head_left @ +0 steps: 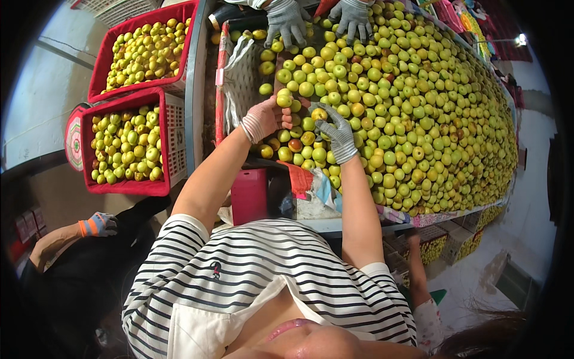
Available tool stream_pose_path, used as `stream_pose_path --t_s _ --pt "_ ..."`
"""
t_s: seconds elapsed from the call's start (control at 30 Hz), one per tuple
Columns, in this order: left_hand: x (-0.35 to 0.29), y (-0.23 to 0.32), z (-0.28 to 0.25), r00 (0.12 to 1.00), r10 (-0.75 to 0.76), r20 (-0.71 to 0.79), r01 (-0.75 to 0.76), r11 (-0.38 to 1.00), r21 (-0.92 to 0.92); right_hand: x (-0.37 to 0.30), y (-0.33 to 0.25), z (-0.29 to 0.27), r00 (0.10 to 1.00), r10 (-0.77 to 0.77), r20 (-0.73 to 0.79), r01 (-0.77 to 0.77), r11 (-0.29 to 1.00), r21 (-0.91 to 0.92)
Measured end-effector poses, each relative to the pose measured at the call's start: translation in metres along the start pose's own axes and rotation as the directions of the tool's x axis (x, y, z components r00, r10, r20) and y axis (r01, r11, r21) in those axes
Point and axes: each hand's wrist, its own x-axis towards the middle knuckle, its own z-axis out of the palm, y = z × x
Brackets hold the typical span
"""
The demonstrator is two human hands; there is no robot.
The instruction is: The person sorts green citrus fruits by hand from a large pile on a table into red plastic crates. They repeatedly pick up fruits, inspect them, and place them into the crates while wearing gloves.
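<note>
Small round yellow-green fruit [412, 119], apple-like, some with brown patches, lie in a broad heap before me. My left hand [265, 119], in a pale pink glove with bare fingertips, curls around one yellow-green fruit [284, 99] at the heap's left edge. Just right of it, my right hand [339, 136] in a grey glove pinches a yellow fruit with a brown blotch [319, 113]. Both hands are low over the near-left part of the heap. Loose fruit [295, 145] lies between and below them.
Across the table are a co-worker's two grey-gloved hands [354, 20]. At left stand two red-lined crates [162, 143] of fruit. A white mesh sack [240, 78] hangs beside the heap. Another person's orange-grey glove [98, 225] shows lower left. A pink bin [249, 194] stands near my body.
</note>
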Motion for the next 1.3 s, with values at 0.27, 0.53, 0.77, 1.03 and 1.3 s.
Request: stream_pose_path --t_s 0.27,0.53,0.77,1.03,1.3 --pt "0.0 -0.002 0.0 1.0 -0.005 -0.021 0.006 0.998 0.057 -0.008 0.008 0.0 1.0 -0.028 -0.004 0.028 1.0 0.013" --pt "-0.005 0.0 0.004 1.0 -0.012 -0.011 0.013 0.999 0.038 -0.004 0.014 0.007 0.992 -0.121 -0.033 0.118 0.99 -0.082" --pt "-0.016 0.006 0.021 0.992 0.048 0.116 -0.041 0.997 -0.058 0.003 0.027 0.004 0.99 -0.061 -0.128 0.055 0.997 -0.048" --pt "-0.011 0.004 0.02 0.983 0.111 0.147 -0.088 0.984 -0.155 0.003 0.025 0.009 0.992 -0.003 -0.129 0.012 0.997 0.071" --pt "-0.011 0.004 0.015 0.981 0.13 0.146 -0.102 0.978 -0.184 0.005 0.03 0.008 0.99 -0.023 -0.142 0.01 0.996 -0.088"
